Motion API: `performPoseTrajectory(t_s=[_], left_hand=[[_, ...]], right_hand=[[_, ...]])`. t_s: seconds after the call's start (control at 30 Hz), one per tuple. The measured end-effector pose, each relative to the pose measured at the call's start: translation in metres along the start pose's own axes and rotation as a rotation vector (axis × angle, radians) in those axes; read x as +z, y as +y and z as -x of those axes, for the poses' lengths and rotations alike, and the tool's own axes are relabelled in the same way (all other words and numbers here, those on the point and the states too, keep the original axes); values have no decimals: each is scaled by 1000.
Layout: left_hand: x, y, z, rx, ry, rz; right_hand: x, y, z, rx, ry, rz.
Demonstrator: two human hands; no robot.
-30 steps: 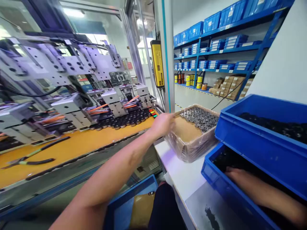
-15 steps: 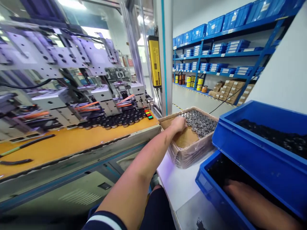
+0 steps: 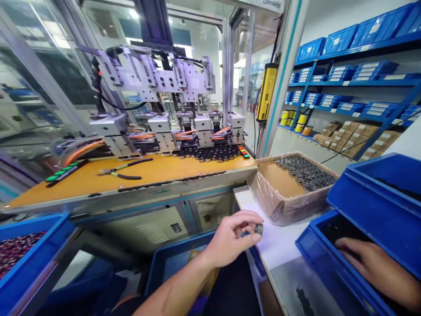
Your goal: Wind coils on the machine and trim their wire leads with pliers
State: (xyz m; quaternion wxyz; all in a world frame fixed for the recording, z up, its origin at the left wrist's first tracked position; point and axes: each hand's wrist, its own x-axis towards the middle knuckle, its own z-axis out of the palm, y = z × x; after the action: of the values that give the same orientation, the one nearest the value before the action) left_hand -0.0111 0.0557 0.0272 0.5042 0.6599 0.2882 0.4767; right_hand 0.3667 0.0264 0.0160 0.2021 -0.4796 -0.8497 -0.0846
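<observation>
My left hand is raised over the near edge of the white table, thumb and fingers closed on a small round grey part. Behind it stands a plastic-lined cardboard box, where many similar-looking round parts lie packed toward the right and bare cardboard shows at the left. My right hand reaches into the lower blue bin, its visible fingers stretched out and apart. Dark shadow hides the bin's contents around the fingertips; nothing held shows there.
A second blue bin overhangs the lower one. At left, a machine's orange worktop carries pliers and rows of black round parts. A blue bin of reddish pieces stands lower left. A yellow sensor bar is on the machine's frame.
My left hand has come out of the cardboard box toward me, bringing a round part. My right hand stays in the lower bin. The view has turned left.
</observation>
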Motion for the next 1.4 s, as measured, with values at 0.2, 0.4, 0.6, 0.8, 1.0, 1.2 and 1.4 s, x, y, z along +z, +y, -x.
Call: performPoseTrajectory(t_s=[0.2,0.4,0.6,0.8,1.0,1.2,1.4], left_hand=[[-16,15,58,-67,52,317],[-4,23,73,18,47,363],[8,17,79,3,48,345],[19,13,73,-61,39,364],[31,14,68,-127,6,508],[39,16,63,-198,-37,576],[40,12,62,-194,-16,637]], right_hand=[[-31,-73,-47,-9,176,-45],[-17,-174,-69,-181,167,-477],[1,-192,-51,-190,153,-623],[-9,-193,-50,-194,212,-636],[-10,-192,-49,-184,217,-645],[-13,-191,-50,-177,241,-636],[-13,-189,-48,-240,227,-617]])
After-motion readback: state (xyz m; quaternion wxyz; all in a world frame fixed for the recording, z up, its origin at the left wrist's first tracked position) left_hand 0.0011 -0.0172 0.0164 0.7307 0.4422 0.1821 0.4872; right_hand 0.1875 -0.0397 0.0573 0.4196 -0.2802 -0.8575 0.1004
